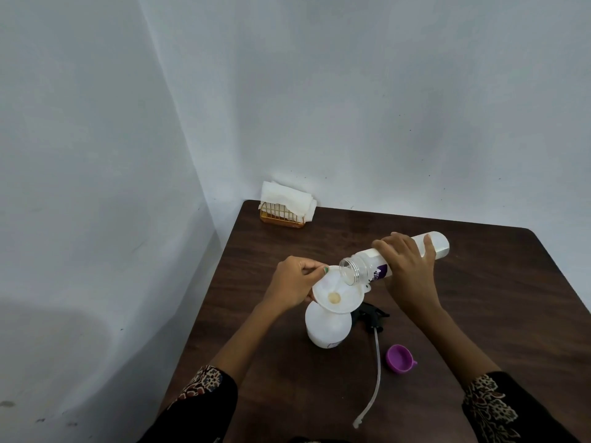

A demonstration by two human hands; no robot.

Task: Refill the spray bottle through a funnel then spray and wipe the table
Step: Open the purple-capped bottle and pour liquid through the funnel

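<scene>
Your right hand (412, 266) wraps its fingers (430, 247) around the clear refill bottle (399, 259), which lies nearly level in the middle of the frame. Its long axis runs from upper right to lower left, with the base toward the right edge and the open mouth pointing down-left over the rim of the white funnel (337, 294). The funnel sits upright in the neck of the white spray bottle (326, 329), which stands on the table (479, 314) just below centre. Your left hand (294, 286) pinches the funnel's left rim between thumb and fingers.

Just right of the spray bottle the black spray head (372, 314) lies on the table, its pale tube (375, 372) trailing down toward the lower middle of the frame. The purple cap (399, 359) lies open side up, near the tube on its right.

In the upper left corner of the table a gold wire holder (281, 215) with white tissues (284, 195) stands close against the wall. The table's left edge runs just beside the wall; bare dark wood lies open on the right side of the frame and behind your hands.
</scene>
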